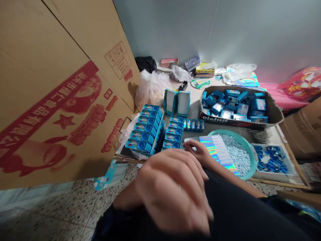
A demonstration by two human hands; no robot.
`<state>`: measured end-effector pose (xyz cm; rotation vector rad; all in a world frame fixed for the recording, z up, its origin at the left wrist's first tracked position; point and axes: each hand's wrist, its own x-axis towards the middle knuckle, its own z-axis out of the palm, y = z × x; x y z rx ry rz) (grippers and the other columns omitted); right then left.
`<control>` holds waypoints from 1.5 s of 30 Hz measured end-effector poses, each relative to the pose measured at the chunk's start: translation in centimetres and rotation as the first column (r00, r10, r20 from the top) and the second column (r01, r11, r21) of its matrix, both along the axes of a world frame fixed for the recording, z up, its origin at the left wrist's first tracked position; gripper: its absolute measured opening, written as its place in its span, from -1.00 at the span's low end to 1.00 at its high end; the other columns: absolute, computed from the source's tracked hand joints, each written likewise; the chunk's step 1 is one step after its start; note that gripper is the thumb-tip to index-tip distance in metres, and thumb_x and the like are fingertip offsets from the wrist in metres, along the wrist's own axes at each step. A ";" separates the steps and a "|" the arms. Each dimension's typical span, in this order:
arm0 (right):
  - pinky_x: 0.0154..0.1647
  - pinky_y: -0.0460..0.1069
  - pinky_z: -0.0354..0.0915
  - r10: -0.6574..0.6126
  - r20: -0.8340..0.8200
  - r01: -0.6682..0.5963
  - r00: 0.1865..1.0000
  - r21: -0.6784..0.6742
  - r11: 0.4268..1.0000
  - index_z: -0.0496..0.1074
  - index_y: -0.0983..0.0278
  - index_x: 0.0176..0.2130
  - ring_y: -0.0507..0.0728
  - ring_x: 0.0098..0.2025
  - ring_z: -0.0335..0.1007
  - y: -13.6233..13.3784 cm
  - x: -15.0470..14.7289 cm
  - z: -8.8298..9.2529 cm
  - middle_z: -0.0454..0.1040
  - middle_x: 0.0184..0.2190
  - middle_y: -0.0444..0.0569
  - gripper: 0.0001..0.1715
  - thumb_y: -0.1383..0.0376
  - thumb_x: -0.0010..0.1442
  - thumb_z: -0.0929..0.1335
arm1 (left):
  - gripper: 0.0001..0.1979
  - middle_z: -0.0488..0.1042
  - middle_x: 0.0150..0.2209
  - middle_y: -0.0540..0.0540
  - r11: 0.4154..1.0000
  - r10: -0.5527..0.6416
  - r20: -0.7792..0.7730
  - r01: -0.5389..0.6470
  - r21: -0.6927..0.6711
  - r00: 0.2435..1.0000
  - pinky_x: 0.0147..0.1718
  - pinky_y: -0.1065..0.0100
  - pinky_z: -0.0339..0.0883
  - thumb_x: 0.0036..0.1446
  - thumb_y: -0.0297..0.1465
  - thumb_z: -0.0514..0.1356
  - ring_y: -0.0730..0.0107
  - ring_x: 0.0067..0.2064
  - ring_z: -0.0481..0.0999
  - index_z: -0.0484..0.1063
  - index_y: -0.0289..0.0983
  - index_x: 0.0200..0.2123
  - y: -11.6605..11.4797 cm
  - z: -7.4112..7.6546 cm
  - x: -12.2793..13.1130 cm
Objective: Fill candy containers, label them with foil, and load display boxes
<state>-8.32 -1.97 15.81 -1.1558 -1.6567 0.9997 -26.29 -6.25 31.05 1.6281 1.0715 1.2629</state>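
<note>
My left hand [173, 187] is large in the foreground, slightly blurred, its fingers curled together and its palm hidden. Beyond it, my right hand [198, 150] rests by the table's front with bent fingers; the left hand partly covers it, so anything in its grip is hidden. Just right of that hand lies a shiny rainbow-silver sheet of strips [218, 150], partly over a teal basin [253, 160] of small pale pieces. Nearest on the other side stands a row of blue printed boxes [174, 130], beside a larger stacked row of blue boxes [144, 129].
A tall cardboard carton [62, 83] walls off the left. Behind the basin sits a cut-down box [272, 115] full of blue boxes. A white tray [273, 170] holds blue round parts at right. Two upright open blue boxes [183, 103] and a plastic bag [151, 88] stand farther back.
</note>
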 end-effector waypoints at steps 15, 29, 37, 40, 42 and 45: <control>-0.31 -0.04 0.33 0.010 0.048 -0.015 0.999 0.113 0.993 0.53 0.24 -0.26 0.11 -0.36 0.47 2.4 -1.6 -0.7 0.58 -0.38 -0.01 -0.79 0.23 0.31 0.32 | -0.69 0.64 -0.24 -0.15 0.976 -0.078 -0.404 -0.014 -0.220 0.911 -0.16 0.15 0.53 0.19 -0.11 0.19 0.11 -0.22 0.61 0.63 -0.17 -0.26 6.7 -10.3 -1.4; -0.41 -0.11 0.26 -0.051 0.159 0.052 0.986 -0.004 0.999 0.59 0.28 -0.19 0.08 -0.38 0.48 3.9 -1.3 -1.7 0.61 -0.37 -0.05 -0.81 0.31 0.18 0.40 | -0.43 0.66 -0.22 -0.16 0.966 -0.133 -0.391 0.031 -0.257 0.911 -0.21 0.22 0.59 -0.07 0.15 0.31 0.06 -0.22 0.66 0.64 -0.22 -0.25 9.2 -11.7 -1.5; -0.37 -0.05 0.29 -0.044 -0.117 0.051 0.992 0.053 0.997 0.50 0.24 0.02 0.07 -0.43 0.36 2.0 -1.1 -2.3 0.50 -0.42 -0.10 -0.64 0.15 0.28 0.37 | -0.68 0.65 -0.17 -0.14 0.977 -0.043 -0.368 -0.037 -0.210 0.929 -0.10 0.21 0.55 0.20 -0.18 0.15 0.16 -0.13 0.65 0.59 -0.21 -0.15 7.7 -12.0 -1.5; -0.37 -0.04 0.28 -0.007 -0.174 0.003 0.985 -0.026 1.000 0.42 0.23 0.05 0.07 -0.43 0.34 1.2 -0.6 -2.1 0.43 -0.45 -0.13 -0.63 0.13 0.30 0.36 | -0.72 0.65 -0.15 -0.13 0.966 0.017 -0.347 -0.105 -0.234 0.938 -0.11 0.24 0.55 0.24 -0.29 0.14 0.21 -0.11 0.65 0.56 -0.21 -0.07 6.9 -12.6 -1.0; -0.36 -0.03 0.28 0.009 -0.216 -0.032 0.976 -0.101 0.994 0.41 0.23 0.00 0.07 -0.43 0.34 1.0 -0.4 -2.0 0.40 -0.47 -0.15 -0.67 0.11 0.32 0.35 | -0.74 0.65 -0.14 -0.13 0.961 0.068 -0.326 -0.150 -0.232 0.943 -0.12 0.27 0.55 0.24 -0.32 0.19 0.23 -0.10 0.66 0.55 -0.22 -0.04 6.4 -13.4 -0.8; -0.39 -0.02 0.27 0.005 -0.245 -0.056 0.970 -0.202 0.978 0.39 0.23 -0.07 0.08 -0.45 0.35 0.5 -0.4 -2.1 0.38 -0.51 -0.17 -0.68 0.07 0.30 0.36 | -0.83 0.66 -0.21 -0.12 0.956 0.157 -0.329 -0.228 -0.186 0.931 -0.13 0.27 0.56 0.22 -0.32 0.26 0.25 -0.18 0.67 0.59 -0.23 -0.16 5.5 -14.1 -0.9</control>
